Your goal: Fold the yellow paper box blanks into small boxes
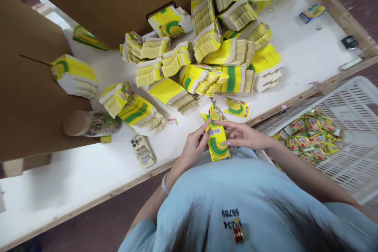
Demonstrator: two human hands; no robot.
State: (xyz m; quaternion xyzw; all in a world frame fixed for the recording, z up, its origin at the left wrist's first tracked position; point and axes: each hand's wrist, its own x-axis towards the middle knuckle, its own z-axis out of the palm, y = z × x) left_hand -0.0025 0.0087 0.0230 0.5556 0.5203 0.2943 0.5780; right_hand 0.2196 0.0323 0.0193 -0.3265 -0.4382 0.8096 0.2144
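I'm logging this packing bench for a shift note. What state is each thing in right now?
Carton: held upright in both hands, partly folded, top flap open.
Left hand: grip on the carton's left edge.
Right hand: fingers on its right side.
Flat carton stacks: piled loosely, some toppled.
Basket: partly filled with folded cartons.
Phone: face down.
Jar: on its side.

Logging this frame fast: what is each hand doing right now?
Left hand: closed on the yellow carton, pinching its left edge.
Right hand: fingers on the carton's right side, holding it.
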